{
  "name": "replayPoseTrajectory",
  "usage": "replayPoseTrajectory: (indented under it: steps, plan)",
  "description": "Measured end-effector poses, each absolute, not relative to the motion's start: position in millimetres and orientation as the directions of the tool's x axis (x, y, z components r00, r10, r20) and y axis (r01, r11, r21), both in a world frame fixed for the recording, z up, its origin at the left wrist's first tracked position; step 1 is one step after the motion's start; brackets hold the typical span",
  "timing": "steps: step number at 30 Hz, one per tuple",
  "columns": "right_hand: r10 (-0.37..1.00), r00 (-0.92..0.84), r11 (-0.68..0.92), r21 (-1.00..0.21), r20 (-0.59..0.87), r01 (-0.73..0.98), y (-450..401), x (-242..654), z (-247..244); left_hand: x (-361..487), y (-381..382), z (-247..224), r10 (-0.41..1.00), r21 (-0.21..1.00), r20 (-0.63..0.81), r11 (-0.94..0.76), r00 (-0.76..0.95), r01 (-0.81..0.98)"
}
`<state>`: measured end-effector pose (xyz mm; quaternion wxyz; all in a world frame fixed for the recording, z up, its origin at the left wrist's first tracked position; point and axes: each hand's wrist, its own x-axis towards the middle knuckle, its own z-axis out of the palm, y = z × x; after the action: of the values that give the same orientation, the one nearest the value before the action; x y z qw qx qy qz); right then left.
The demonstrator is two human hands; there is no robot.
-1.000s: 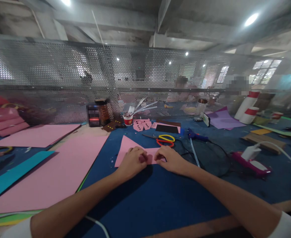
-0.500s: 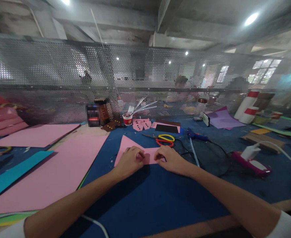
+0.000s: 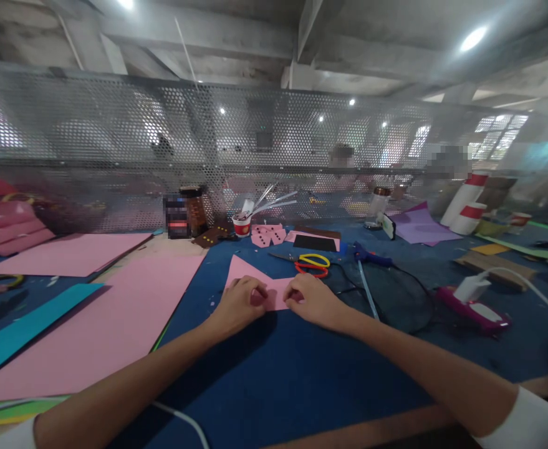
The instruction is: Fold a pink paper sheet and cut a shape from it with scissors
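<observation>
A cut piece of pink paper [image 3: 276, 294] lies on the blue tabletop, with a pointed corner rising at its left. My left hand [image 3: 244, 299] grips its left part, thumb and fingers curled together. My right hand [image 3: 308, 294] pinches the right part the same way, a short gap from the left. The strip of paper between both hands is visible; its outer ends are partly hidden under my fingers. Just beyond my right hand lie scissors [image 3: 312, 265] with red and yellow handles. A blue glue gun [image 3: 371, 255] rests farther right.
Large pink sheets [image 3: 110, 324] and a teal strip [image 3: 30, 330] cover the left side. Behind stand a paper cup [image 3: 242, 226] with clear sticks and a spotted pink paper piece [image 3: 268, 235]. A magenta power strip [image 3: 474, 310] with a white plug lies right. A perforated metal screen [image 3: 255, 143] runs along the back.
My right hand has shifted slightly left along the pink paper, closer to my left hand. My left hand stays almost in place, and the view has barely moved.
</observation>
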<state>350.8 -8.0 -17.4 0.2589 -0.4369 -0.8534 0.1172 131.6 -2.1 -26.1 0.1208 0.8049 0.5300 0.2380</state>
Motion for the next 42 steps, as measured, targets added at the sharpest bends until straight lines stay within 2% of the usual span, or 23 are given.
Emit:
replayPoseTrajectory:
  steps: [3, 7, 19, 42]
  plan:
    - [0.793, -0.504, 0.608, -0.405, 0.343, 0.683, -8.1, 329.1, -19.4, 131.0, -1.7, -26.0, 0.912, 0.441, 0.248, -0.405, 0.325, 0.801]
    - [0.855, -0.426, 0.517, -0.417, 0.296, 0.747, -5.3, 313.3, -26.4, 132.3, -3.7, -24.1, 0.921, 0.427, 0.247, -0.381, 0.300, 0.820]
    - [0.883, -0.402, 0.470, -0.457, 0.244, 0.755, -6.2, 319.7, -23.1, 131.4, -0.3, -27.0, 0.929, 0.423, 0.225, -0.364, 0.293, 0.830]
    - [0.850, -0.474, 0.521, -0.510, 0.232, 0.685, -3.7, 336.5, -24.2, 129.7, -2.2, -18.7, 0.924, 0.423, 0.181, -0.383, 0.338, 0.821]
